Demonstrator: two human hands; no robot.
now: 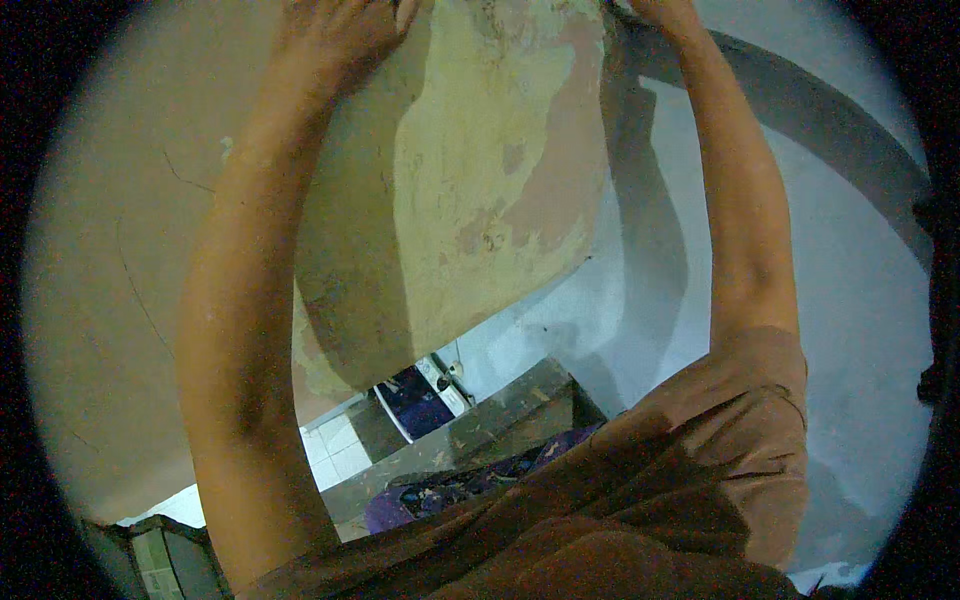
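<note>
Both my arms reach up along a wall. At the top edge, my left hand (352, 32) is beside a yellowish, patchy area of wall (480, 150), with its fingers curled in. Whatever they hold, if anything, lies beyond the picture. My right hand (665, 14) is cut off by the same edge, to the right of that area. Next to it shows a small dark strip (622, 12), too little to name, and I cannot tell whether the hand grips it. The patchy area has pinkish worn spots and a ragged lower edge.
Below are a worn ledge or board (490, 415), purple patterned cloth (480, 485), white floor tiles (335, 445) and a dark blue panel with a white edge (415, 400). Brownish wall (120, 290) is at left, pale bluish wall (840, 230) at right. A greenish box-like object (155, 560) sits lower left.
</note>
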